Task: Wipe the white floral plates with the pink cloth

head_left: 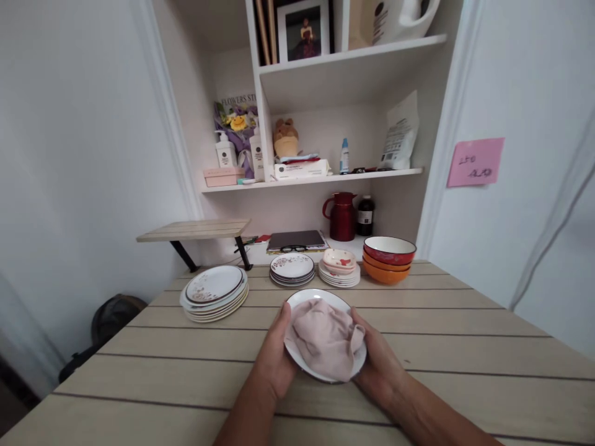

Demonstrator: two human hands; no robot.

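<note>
A white plate [309, 298] is held just above the wooden table [162, 371], near its middle. A crumpled pale pink cloth [325, 337] lies on the plate's face. My left hand [274, 353] grips the plate's left rim, thumb on top. My right hand [376, 362] is closed around the plate's right rim, its thumb pressing the cloth's edge against the plate.
Behind stand a stack of large patterned plates [214, 292], a stack of smaller plates [292, 269], small dishes on white plates [339, 266] and red and orange bowls [388, 257]. Shelves beyond hold a red jug [342, 217], bottles and boxes. A pink note [475, 162] hangs right.
</note>
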